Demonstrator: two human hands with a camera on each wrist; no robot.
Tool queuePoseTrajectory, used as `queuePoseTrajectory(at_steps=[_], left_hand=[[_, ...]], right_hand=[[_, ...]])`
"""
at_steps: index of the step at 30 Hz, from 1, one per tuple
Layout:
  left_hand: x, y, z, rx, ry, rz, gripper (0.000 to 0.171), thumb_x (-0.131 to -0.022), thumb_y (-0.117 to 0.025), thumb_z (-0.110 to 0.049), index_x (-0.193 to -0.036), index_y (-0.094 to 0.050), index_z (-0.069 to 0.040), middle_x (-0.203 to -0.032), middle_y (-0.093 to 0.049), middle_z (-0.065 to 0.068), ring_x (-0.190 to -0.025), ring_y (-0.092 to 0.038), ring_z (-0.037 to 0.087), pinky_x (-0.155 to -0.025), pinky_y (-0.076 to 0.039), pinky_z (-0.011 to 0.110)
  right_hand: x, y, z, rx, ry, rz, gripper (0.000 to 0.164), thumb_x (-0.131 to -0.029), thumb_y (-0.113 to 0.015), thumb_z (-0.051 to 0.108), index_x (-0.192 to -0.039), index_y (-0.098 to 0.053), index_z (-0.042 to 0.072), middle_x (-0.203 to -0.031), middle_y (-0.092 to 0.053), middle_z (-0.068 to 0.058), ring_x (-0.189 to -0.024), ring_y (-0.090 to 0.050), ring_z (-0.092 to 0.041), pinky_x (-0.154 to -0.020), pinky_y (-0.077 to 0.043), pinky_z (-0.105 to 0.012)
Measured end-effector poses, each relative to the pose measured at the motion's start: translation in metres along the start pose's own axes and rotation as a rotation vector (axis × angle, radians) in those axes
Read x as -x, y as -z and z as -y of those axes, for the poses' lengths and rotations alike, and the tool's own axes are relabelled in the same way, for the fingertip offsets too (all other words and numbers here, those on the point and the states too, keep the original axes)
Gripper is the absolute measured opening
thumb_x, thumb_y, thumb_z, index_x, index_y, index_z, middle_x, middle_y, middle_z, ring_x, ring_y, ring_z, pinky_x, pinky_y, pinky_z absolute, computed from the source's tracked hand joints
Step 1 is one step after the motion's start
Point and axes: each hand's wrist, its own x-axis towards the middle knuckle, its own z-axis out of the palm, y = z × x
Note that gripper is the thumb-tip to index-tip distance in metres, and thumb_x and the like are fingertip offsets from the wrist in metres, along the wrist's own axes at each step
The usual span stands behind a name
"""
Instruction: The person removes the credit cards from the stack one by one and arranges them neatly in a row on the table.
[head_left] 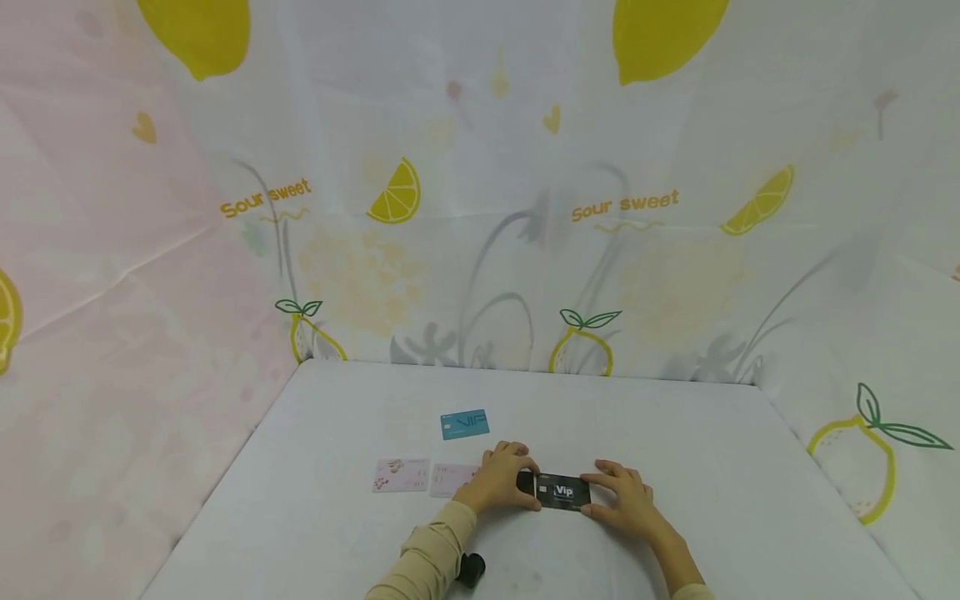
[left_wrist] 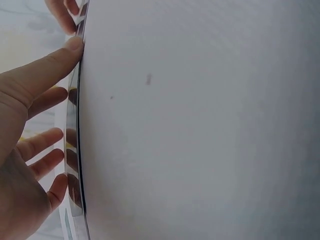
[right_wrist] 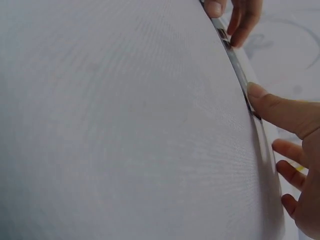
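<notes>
A black card with "Vip" in white letters [head_left: 564,492] lies on the white table, its long side running left to right. My right hand [head_left: 624,498] holds its right end, thumb at the near corner and index finger at the far corner. Just left of it lies another black card [head_left: 526,482], mostly hidden by my left hand [head_left: 498,483], which grips it between thumb and index finger. In the left wrist view, the other left fingers [left_wrist: 47,162] spread at the table surface. The right wrist view shows the right thumb [right_wrist: 272,105] at the card's edge.
Two pink cards lie left of the left hand: one whole card [head_left: 401,475] and one partly covered card [head_left: 452,480]. Behind them is a blue VIP card [head_left: 464,424]. A small black object [head_left: 471,570] shows beside the left sleeve [head_left: 431,554]. A lemon-print cloth [head_left: 480,275] hangs behind the table.
</notes>
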Motion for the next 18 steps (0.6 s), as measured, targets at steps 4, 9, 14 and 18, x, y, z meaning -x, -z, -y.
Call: queuePoseTrajectory(at_steps=[4,9,14,18], left_hand=[[0.003,0.002,0.006,0.049,-0.019,-0.022,0.047,-0.067,-0.082,-0.042,-0.106,-0.069,-0.018,-0.123,-0.057,0.009,-0.117,-0.047,0.027,-0.089,-0.039,0.046],[0.006,0.005,0.023,0.090,-0.056,-0.135,0.045,-0.074,-0.079,-0.038,-0.109,-0.067,-0.013,-0.119,-0.058,0.012,-0.113,-0.051,0.029,-0.090,-0.042,0.051],[0.007,0.018,0.043,0.102,-0.068,-0.258,0.044,-0.076,-0.079,-0.031,-0.110,-0.065,-0.007,-0.115,-0.058,0.016,-0.109,-0.054,0.032,-0.090,-0.045,0.046],[0.012,0.032,0.059,0.095,0.004,-0.274,0.049,-0.075,-0.079,-0.028,-0.114,-0.062,-0.002,-0.117,-0.055,0.022,-0.108,-0.052,0.038,-0.087,-0.044,0.053]], right_hand=[[-0.002,-0.002,0.000,0.007,0.005,-0.002,0.048,-0.076,-0.077,0.033,-0.116,-0.066,0.011,-0.130,-0.051,-0.022,-0.114,-0.041,-0.046,-0.083,-0.032,-0.065],[-0.008,-0.001,0.005,0.017,-0.004,-0.007,0.056,-0.077,-0.075,0.036,-0.124,-0.060,0.009,-0.126,-0.053,-0.023,-0.113,-0.044,-0.046,-0.082,-0.034,-0.067],[-0.020,0.001,0.012,0.026,-0.005,0.013,0.060,-0.078,-0.074,0.036,-0.127,-0.056,0.007,-0.126,-0.053,-0.023,-0.114,-0.045,-0.047,-0.084,-0.034,-0.069],[-0.031,0.001,0.016,0.036,0.017,0.034,0.062,-0.078,-0.074,0.036,-0.128,-0.055,0.004,-0.125,-0.054,-0.024,-0.114,-0.046,-0.048,-0.083,-0.035,-0.070]])
